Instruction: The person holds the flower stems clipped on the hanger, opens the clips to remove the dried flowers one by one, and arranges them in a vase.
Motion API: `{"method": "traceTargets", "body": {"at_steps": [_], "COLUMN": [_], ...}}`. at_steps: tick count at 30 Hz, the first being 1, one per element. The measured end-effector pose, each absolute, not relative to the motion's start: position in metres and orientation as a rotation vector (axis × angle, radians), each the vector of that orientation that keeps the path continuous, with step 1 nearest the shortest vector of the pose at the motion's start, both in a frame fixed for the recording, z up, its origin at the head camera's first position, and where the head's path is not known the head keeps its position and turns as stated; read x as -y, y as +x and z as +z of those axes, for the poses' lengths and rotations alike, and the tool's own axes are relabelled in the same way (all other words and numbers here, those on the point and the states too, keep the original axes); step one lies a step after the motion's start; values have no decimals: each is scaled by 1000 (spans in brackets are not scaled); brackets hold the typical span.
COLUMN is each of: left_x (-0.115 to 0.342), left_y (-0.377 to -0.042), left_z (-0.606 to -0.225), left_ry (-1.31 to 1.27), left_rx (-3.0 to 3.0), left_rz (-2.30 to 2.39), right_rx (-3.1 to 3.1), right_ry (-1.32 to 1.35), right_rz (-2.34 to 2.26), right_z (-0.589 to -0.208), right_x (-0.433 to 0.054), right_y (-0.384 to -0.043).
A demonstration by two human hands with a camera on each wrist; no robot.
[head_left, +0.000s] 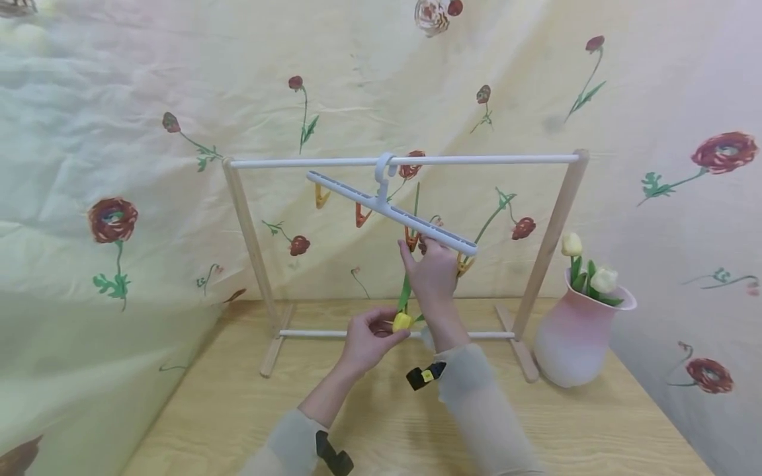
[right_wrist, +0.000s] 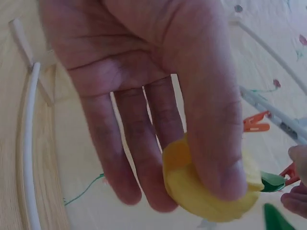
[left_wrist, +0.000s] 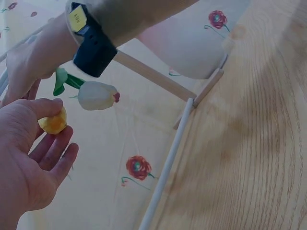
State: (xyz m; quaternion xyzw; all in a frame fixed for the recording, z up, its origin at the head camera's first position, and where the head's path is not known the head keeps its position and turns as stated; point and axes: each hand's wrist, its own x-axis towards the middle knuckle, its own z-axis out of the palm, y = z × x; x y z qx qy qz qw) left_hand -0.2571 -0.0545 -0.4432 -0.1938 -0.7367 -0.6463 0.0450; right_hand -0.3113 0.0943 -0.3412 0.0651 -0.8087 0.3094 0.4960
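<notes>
A white clip hanger [head_left: 389, 210] hooks over the rack's top rail, tilted with its right end low. My right hand [head_left: 434, 277] pinches an orange clip [head_left: 411, 238] under the hanger's right half. My left hand [head_left: 372, 337] holds the yellow tulip [head_left: 402, 322] by its head between thumb and fingers, flower downward, its green leaf [head_left: 405, 292] rising toward that clip. In the left wrist view a white tulip [left_wrist: 97, 96] hangs head-down beyond the yellow one; the right forearm hides much of it in the head view. The right wrist view shows the left thumb across the yellow petals [right_wrist: 211, 191].
Another orange clip [head_left: 362, 215] and a yellow clip [head_left: 321, 196] hang on the hanger's left half, a second yellow one [head_left: 464, 266] at its right end. The wooden rack [head_left: 553, 244] stands on the table [head_left: 202, 403]. At right, a pink-white vase [head_left: 574, 344] holds white tulips.
</notes>
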Motion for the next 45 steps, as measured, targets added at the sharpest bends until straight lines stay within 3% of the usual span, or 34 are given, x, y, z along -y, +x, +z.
{"method": "traceTargets", "body": {"at_steps": [31, 45], "left_x": [43, 84], "left_y": [-251, -241], "left_z": [-437, -451], "left_ry": [-649, -637], "left_rx": [2219, 2347], "left_rz": [-1981, -1965], "right_rx": [1645, 1685], "right_ry": [158, 228], "right_rz": [934, 980], "right_z": [-335, -342], "right_x": [-89, -100], "right_y": [-318, -320]}}
